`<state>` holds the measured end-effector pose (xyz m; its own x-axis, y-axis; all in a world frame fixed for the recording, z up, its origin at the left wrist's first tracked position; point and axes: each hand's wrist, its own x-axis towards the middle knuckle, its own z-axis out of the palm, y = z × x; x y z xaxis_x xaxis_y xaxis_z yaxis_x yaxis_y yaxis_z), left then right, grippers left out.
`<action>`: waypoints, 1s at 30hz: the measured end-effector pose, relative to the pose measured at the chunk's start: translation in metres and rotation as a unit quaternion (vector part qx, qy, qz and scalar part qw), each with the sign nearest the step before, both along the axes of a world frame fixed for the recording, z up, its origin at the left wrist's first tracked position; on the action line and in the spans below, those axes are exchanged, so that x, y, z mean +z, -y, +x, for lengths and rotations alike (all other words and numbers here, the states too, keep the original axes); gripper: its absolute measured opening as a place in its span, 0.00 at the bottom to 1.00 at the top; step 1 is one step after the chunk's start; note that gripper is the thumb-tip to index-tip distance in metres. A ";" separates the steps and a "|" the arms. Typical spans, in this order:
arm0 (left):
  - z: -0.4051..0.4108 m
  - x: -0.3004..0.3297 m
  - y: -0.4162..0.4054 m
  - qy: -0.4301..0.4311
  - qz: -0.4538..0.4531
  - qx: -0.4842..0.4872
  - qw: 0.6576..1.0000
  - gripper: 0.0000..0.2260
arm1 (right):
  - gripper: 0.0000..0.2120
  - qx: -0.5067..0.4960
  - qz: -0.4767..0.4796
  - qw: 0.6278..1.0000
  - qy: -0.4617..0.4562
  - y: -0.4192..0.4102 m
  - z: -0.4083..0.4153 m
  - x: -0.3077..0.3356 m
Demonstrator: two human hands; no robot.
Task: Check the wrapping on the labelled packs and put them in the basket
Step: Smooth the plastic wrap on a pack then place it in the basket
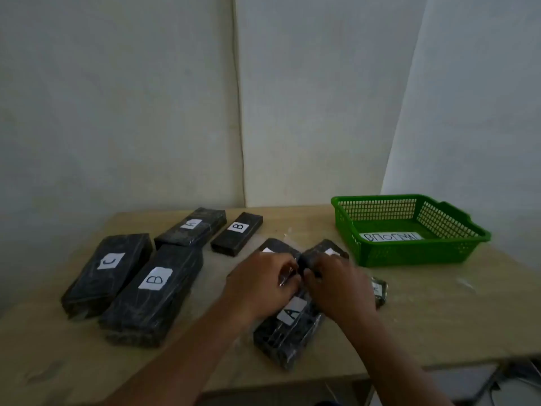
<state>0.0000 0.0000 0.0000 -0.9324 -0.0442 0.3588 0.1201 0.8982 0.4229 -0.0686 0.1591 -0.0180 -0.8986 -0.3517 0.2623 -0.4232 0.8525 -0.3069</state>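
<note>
Two hands meet over the A pack (288,326), which I take as my landmark; it lies nearest me on the worktop (439,317), black, film-wrapped, its white label facing up. My left hand (260,285) has its fingers curled onto the pack's far end, pinching at the wrap there. My right hand (336,288) curls in from the other side, fingertips touching the same far end and close against the left hand's; I cannot tell which of the packs under it the right fingers actually grip.

Just beyond the A pack, partly hidden by my hands, lie two more black packs side by side, one behind the left hand (275,250) and one behind the right (325,252); only the edges of their labels show, so I cannot read them. To the right of the A pack, just past my right wrist, a small pack (379,291) peeks out, its label unreadable.

Left of the A pack sits the big B pack (155,294), and touching its left side the C pack (108,271). Farther back from these lie a second A pack (191,228), and beside it a small B pack (237,233).

Far right of the A pack, well apart, the green basket (415,253) stands on the worktop. Inside it I see only a white slip (390,237) with handwriting, upside down to me and not legible. None of the packs is in the basket yet.
</note>
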 end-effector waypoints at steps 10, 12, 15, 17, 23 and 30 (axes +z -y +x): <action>-0.004 -0.041 -0.030 0.112 -0.096 -0.019 0.989 0.20 | 0.29 -0.092 -0.077 0.977 0.177 -0.021 -0.007 -0.062; -0.005 -0.042 -0.032 0.104 -0.088 -0.015 0.991 0.19 | 0.25 -0.089 -0.135 0.969 0.187 -0.025 -0.008 -0.064; -0.008 -0.041 -0.032 0.095 -0.045 0.005 0.994 0.16 | 0.18 -0.088 -0.236 0.947 0.199 -0.033 -0.008 -0.064; -0.011 -0.040 -0.032 0.080 -0.006 0.015 0.997 0.14 | 0.18 -0.083 -0.314 0.921 0.216 -0.036 -0.007 -0.063; -0.018 -0.036 -0.035 0.009 0.088 0.038 0.995 0.16 | 0.17 0.007 -0.471 0.849 0.237 -0.044 0.004 -0.046; -0.015 -0.016 -0.039 0.082 0.388 0.017 0.918 0.13 | 0.10 0.090 -0.492 0.847 0.178 -0.050 0.012 -0.021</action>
<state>-0.0152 0.0390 -0.0162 -0.9645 -0.2565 0.0629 -0.0237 0.3215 0.9466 -0.0561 0.2089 -0.0387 -0.9373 -0.2595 0.2325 -0.2510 0.0402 -0.9672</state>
